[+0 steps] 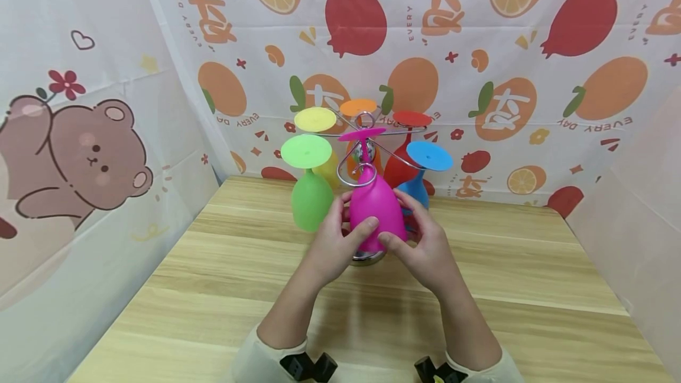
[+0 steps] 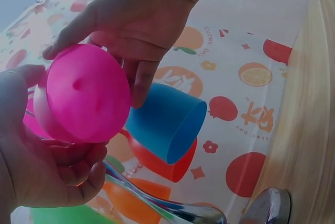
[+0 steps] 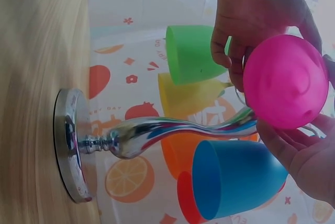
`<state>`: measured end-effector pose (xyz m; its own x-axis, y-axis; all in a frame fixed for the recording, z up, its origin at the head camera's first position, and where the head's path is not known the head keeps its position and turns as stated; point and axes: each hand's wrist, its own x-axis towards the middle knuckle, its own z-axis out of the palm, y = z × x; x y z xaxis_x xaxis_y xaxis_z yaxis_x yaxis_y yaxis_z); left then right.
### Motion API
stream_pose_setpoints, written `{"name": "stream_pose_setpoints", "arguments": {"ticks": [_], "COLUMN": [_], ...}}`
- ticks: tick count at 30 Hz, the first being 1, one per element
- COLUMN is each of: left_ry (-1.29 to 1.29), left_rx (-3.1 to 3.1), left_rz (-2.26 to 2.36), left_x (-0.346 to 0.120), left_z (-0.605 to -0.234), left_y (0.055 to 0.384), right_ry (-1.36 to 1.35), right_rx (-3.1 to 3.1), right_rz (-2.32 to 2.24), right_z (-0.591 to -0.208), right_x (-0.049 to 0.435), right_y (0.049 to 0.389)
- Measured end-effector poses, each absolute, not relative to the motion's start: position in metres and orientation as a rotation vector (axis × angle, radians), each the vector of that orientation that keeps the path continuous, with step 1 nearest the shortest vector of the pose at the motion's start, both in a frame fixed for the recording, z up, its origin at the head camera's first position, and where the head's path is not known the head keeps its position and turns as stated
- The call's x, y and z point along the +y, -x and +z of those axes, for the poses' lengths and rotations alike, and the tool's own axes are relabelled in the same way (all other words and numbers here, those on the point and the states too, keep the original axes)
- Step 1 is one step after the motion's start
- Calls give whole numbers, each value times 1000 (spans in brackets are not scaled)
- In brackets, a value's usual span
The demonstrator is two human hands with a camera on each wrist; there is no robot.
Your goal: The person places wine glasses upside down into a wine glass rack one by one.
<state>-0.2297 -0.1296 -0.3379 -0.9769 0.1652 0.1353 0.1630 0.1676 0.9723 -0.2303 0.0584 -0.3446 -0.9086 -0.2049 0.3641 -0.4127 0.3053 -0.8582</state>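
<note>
A pink plastic goblet [image 1: 375,208] stands foot up at the front of a chrome goblet rack [image 3: 141,135], its stem by a wire loop [image 1: 343,176]. My left hand [image 1: 332,244] holds the bowl from the left, thumb across the front. From the right, my right hand [image 1: 428,247] grips the same bowl, its thumb low on the near side. Both wrist views show the round pink bowl between the two hands. Upside down on the rack hang a green goblet [image 1: 311,200] to the left and a blue goblet [image 3: 235,177] beside my right hand.
Behind the pink goblet hang a yellow goblet [image 3: 186,96], an orange goblet [image 2: 141,200] and a red goblet [image 1: 396,164]. The rack's round base [image 3: 70,145] rests on the wooden table [image 1: 213,288]. A fruit-print cloth [image 1: 479,64] hangs behind.
</note>
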Motion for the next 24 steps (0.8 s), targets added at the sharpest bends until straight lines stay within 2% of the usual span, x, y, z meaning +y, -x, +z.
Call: {"name": "stream_pose_setpoints", "arguments": {"ticks": [24], "left_ry": [-242], "left_rx": [2361], "left_rz": [2031], "left_x": [-140], "left_z": [-334], "left_y": [233], "right_ry": [-605], "right_rx": [-2366], "right_rz": [1596], "right_z": [-352], "right_x": [53], "right_y": [233]}}
